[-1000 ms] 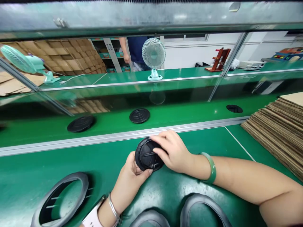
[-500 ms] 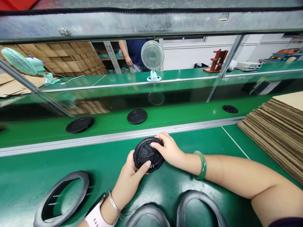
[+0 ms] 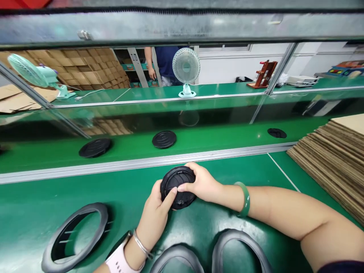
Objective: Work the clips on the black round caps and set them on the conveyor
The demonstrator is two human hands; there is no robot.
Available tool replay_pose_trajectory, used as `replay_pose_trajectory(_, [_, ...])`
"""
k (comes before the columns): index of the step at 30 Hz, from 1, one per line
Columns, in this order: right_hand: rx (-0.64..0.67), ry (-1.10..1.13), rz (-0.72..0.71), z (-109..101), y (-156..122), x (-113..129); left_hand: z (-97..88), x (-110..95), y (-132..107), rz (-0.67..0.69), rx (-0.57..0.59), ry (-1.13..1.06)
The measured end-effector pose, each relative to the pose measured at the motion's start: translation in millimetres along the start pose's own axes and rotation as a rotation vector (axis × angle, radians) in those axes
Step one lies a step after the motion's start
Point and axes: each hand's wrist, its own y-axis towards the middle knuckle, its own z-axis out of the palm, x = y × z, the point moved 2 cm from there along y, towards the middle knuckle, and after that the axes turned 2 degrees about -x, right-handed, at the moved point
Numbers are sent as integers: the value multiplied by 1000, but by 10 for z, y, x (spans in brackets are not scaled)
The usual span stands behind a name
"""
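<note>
Between both hands, a round black plastic disc (image 3: 182, 177) with a raised rim and a bar across its middle is held above the green bench. My left hand (image 3: 157, 206) grips its lower left edge, thumb laid over the face. From the upper right, my right hand (image 3: 203, 185) clasps the rim, and its thumb presses near the disc's centre, close to the left thumb. The fingers under the disc are hidden. Below lie a dark grey ring (image 3: 101, 216) at left, a second ring (image 3: 179, 252) and a third ring (image 3: 241, 237) near the front edge.
On the green belt behind a metal rail (image 3: 136, 163) lie black discs: one at left (image 3: 95, 148), one mid-belt (image 3: 164, 139), one at right (image 3: 276, 132). Cardboard sheets (image 3: 330, 151) are stacked at right. Beyond stand a fan (image 3: 186, 66) and a person (image 3: 166, 62).
Both thumbs have shifted on the disc: the right moved down from the upper rim and the left moved up, so they now meet near the middle. The disc stays in both hands.
</note>
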Motion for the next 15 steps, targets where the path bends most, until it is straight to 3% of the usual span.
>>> replay_pose_trajectory(3, [56, 35, -41, -111, 113, 73, 31, -5, -22, -69, 29, -146])
replay_pose_trajectory(5, [-74, -82, -168, -407, 225, 161, 45, -12, -41, -95, 84, -284])
replay_pose_trajectory(8, [-373, -607, -390, -952, 381, 228, 43, -5, -57, -66, 215, -336])
replay_pose_trajectory(10, [-329, -961, -328, -1128, 460, 156, 26, 22, -62, -48, 292, -277])
replay_pose_trajectory(13, [-107, -1138, -250, -949, 386, 36, 1, 46, -79, 30, 361, -154])
replay_pose_trajectory(15, [110, -998, -415, -613, 203, 46, 16, 26, -100, 140, 433, -49])
